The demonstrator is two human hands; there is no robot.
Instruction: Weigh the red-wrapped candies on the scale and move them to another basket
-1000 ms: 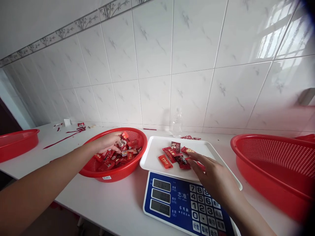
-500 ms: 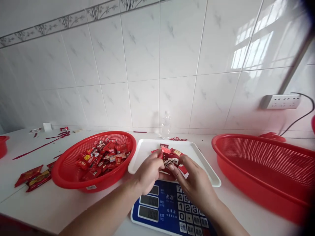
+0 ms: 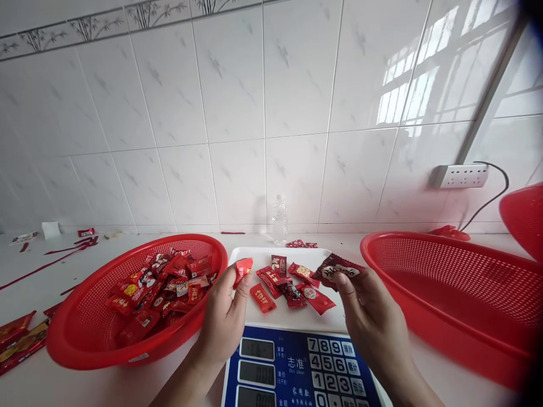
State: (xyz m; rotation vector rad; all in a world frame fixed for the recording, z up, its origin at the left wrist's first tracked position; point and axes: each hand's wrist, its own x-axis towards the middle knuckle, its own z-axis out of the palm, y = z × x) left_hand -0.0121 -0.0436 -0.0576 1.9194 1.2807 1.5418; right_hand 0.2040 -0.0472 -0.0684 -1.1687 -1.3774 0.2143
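My left hand (image 3: 229, 305) pinches a small bright red wrapped candy (image 3: 243, 270) above the left side of the white scale tray (image 3: 254, 254). In my right hand (image 3: 371, 316) is a dark brown-red wrapped candy (image 3: 337, 271) with pale lettering, held between thumb and fingers over the tray's right side. Between the hands, several red wrapped candies (image 3: 263, 298) lie loose on the tray. Below it sits the blue keypad panel (image 3: 292, 367) of the digital scale, its displays partly in view.
At left a red perforated basket (image 3: 72, 333) holds a pile of wrapped candies (image 3: 159, 288). Another red basket (image 3: 424, 339) stands at right. A clear plastic bottle (image 3: 280, 220) is behind the tray by the tiled wall. A power strip (image 3: 462, 176) hangs at right; flat packets (image 3: 21, 339) lie far left.
My hands, earlier close together over the tray's front with candies between them, have moved apart, each holding one candy. The candies on the tray now show. The view has shifted slightly.
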